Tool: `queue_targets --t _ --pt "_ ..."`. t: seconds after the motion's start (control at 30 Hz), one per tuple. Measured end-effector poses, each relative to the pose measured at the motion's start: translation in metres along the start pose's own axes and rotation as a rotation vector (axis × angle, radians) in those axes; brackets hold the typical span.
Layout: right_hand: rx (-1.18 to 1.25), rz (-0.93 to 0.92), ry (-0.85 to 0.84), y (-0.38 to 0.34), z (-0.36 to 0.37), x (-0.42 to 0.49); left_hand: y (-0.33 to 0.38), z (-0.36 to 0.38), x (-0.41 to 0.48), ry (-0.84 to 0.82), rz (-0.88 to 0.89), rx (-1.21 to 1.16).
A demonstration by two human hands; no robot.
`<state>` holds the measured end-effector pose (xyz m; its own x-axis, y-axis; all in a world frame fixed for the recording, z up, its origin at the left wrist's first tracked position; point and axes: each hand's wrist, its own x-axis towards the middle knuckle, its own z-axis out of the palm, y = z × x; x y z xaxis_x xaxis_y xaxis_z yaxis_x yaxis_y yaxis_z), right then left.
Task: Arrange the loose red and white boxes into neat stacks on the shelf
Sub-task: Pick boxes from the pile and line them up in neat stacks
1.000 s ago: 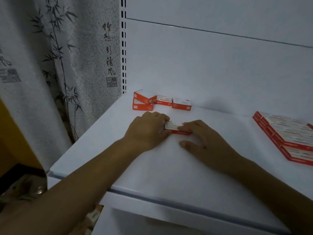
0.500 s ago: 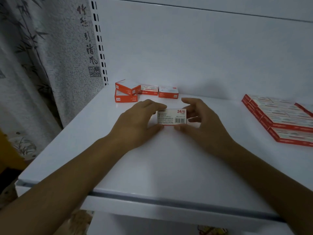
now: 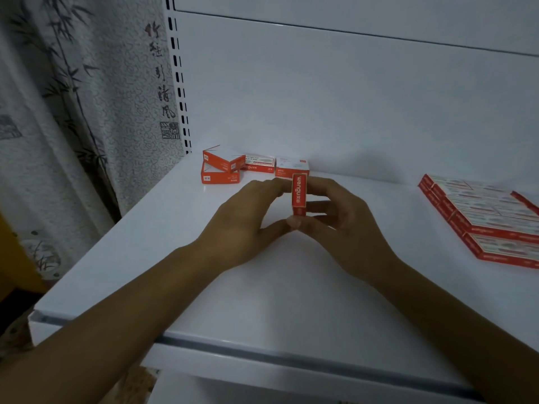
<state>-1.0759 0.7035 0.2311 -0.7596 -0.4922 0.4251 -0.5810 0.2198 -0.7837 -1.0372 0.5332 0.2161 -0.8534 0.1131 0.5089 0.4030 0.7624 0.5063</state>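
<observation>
Both hands, left hand [image 3: 248, 211] and right hand [image 3: 335, 217], pinch one small box [image 3: 299, 194] upright mid-frame. It looks light, stiff cardboard. Hold the flat faces.

One view only, head-worn, wide-angle. Aimed forward and down over shelf [image 3: 291, 287] from in front; front lip seen low, back panel [image 3: 350, 97] filling top. Close range: left hand [image 3: 245, 217] and right hand [image 3: 347, 225], gripping red box [image 3: 299, 196], framed at centre. Curtain [image 3: 73, 112] taken in at left edge, stacked boxes [image 3: 481, 217] cut by right edge.
</observation>
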Motion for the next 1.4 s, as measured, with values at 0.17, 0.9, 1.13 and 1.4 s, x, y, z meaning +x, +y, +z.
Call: queue_targets --t 0.17,0.9,1.13,1.4 --pt "-0.239 -0.131 0.106 0.011 -0.002 -0.001 -0.001 0.002 0.001 -0.038 -0.071 0.004" --pt "-0.424 -0.098 0.192 0.021 -0.01 -0.002 -0.002 -0.002 -0.004 0.014 -0.005 0.035" --pt "-0.458 -0.076 0.132 -0.002 -0.035 0.004 0.013 -0.007 0.005 -0.035 -0.08 -0.327" --pt "-0.479 -0.059 0.228 -0.003 -0.1 -0.02 0.059 0.036 0.02 0.021 -0.082 -0.168"
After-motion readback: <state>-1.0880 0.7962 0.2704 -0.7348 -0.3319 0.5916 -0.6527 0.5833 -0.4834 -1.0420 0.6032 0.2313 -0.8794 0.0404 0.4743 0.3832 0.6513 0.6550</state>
